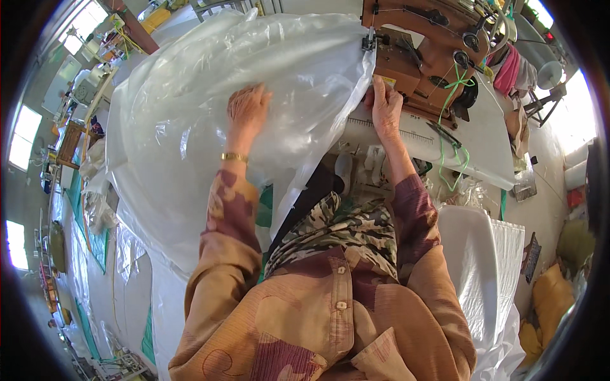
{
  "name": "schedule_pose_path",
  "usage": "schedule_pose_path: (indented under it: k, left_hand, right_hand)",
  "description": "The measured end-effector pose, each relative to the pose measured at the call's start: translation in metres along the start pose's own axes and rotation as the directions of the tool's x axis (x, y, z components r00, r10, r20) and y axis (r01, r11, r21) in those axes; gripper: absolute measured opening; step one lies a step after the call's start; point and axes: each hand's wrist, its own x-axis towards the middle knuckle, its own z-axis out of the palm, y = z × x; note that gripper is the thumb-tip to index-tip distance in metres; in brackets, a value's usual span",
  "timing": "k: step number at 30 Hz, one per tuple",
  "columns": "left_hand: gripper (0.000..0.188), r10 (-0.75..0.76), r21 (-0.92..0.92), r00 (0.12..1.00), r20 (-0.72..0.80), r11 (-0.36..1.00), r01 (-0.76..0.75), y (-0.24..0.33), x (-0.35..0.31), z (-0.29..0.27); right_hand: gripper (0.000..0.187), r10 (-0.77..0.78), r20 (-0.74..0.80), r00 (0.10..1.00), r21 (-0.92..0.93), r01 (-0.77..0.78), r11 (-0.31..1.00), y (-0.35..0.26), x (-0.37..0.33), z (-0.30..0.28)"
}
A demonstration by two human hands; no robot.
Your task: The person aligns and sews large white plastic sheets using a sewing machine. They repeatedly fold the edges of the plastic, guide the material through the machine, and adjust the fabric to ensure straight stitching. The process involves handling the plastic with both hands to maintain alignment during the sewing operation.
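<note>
A large sheet of clear, milky plastic (190, 127) spreads over the table on the left and drapes down toward my lap. Its right edge runs up under the presser foot (368, 43) of a brown sewing machine (406, 70). My left hand (249, 109) lies on the middle of the sheet, fingers curled in and bunching the plastic; slight blur covers the fingertips. Close below the presser foot, my right hand (386, 105) is closed with thumb and fingers together at the sheet's edge. Part of its grip is hidden behind the fingers.
A ruler scale (406, 132) marks the table edge by my right wrist. Green string (459, 82) hangs from the machine, and dark thread snips (445, 134) lie beside it. White folded material (470, 267) stands at my right. Pink cloth (506, 71) hangs at the back right.
</note>
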Motion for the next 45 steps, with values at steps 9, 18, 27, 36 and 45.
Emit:
schedule_pose_path:
  k: [9,18,27,36,45]
  left_hand:
    - [0.043,0.045,-0.083,0.998,0.054,0.996,-0.04,-0.064,0.003,0.052]
    - [0.046,0.054,-0.106,0.997,0.059,0.993,-0.048,-0.073,0.006,0.059]
    - [0.048,0.12,-0.18,0.984,0.133,0.979,-0.095,-0.078,-0.007,0.042]
    - [0.069,0.006,-0.608,0.903,0.429,0.741,0.284,-0.032,-0.03,-0.053]
    - [0.071,0.391,-0.245,0.867,0.309,0.914,-0.324,0.069,-0.179,-0.084]
  right_hand:
    - [0.036,0.287,0.228,0.93,-0.221,-0.237,0.946,-0.044,-0.178,0.044]
    - [0.045,0.526,0.241,0.815,-0.389,-0.416,0.822,-0.018,-0.232,0.075]
    - [0.018,0.142,0.784,0.604,0.566,-0.79,0.237,-0.178,-0.2,-0.034]
    - [0.034,0.589,0.398,0.704,-0.57,-0.313,0.759,-0.011,-0.226,-0.113]
    - [0.029,0.099,0.297,0.95,-0.215,-0.035,0.976,-0.086,-0.15,-0.038]
